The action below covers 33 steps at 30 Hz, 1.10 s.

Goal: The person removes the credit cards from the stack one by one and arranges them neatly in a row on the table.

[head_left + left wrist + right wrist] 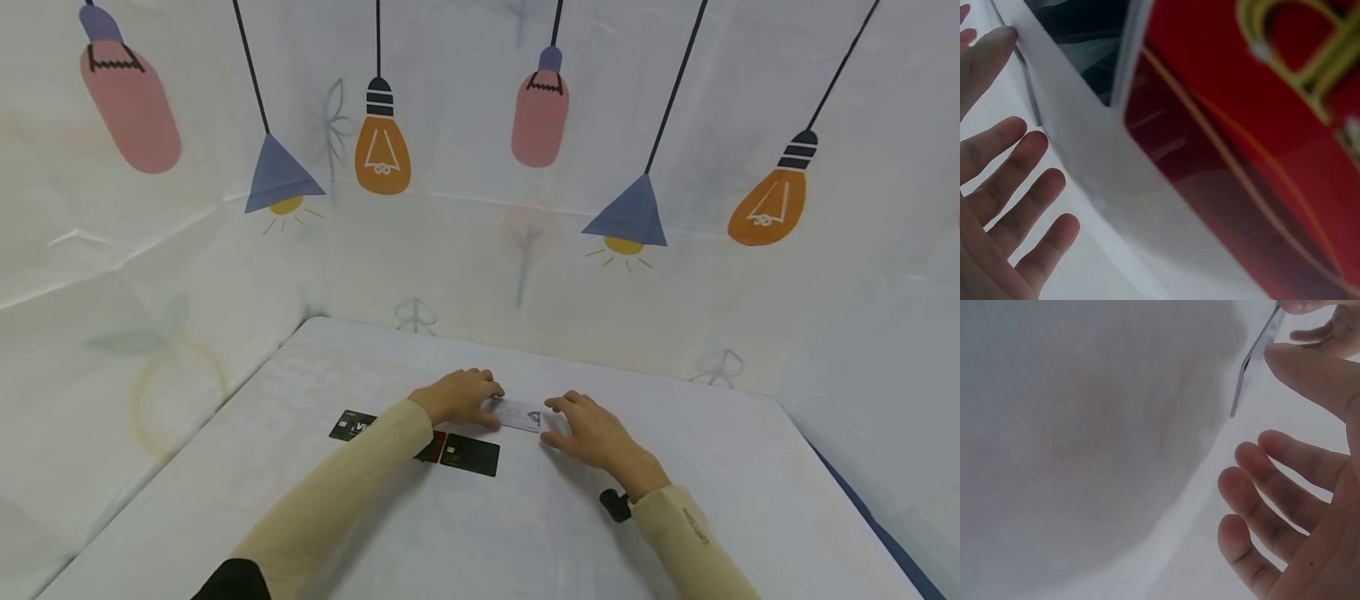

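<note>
White printed card (517,413) lies beyond black VIP card (471,456), between left hand (456,397) and right hand (597,434), both with fingers spread. Probably light, stiff, slick; best pinched by long edges.

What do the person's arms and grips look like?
The left sleeve and right sleeve are long and pale tan. The right one has a small dark marking near its cuff, and a black gadget by the wrist. Something black shows low by the left sleeve. The left grip and right grip wear no gloves.
</note>
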Motion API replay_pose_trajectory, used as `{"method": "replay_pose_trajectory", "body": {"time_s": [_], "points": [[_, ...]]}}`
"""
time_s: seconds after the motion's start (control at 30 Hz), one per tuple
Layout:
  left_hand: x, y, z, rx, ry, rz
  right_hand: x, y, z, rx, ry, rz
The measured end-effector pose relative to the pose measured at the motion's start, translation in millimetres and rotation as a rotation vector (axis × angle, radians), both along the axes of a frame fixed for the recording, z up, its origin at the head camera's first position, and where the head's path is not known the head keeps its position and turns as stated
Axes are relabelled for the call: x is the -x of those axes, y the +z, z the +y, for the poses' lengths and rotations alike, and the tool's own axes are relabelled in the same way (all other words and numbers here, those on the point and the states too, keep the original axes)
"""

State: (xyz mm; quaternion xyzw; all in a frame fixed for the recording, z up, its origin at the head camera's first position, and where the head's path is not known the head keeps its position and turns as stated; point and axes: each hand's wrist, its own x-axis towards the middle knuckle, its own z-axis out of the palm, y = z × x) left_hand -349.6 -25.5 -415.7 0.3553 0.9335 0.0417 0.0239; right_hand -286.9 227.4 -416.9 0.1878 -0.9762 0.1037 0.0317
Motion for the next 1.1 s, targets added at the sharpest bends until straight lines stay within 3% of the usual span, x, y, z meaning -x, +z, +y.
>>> {"method": "replay_pose_trajectory", "body": {"time_s": [0.2,0.53,1.1], "points": [[4.3,-2.7,1.1,0.015,0.011,0.001,8.5,2.9,-2.4,-0.002,-0.005,-0.047],[8.4,-3.8,2.4,0.013,0.025,-0.035,23.2,-4.1,-12.2,0.001,-0.007,-0.100],[5.7,2.7,5.7,0.027,0.013,-0.039,26.4,-7.7,-10.8,0.021,-0.006,-0.115]]}}
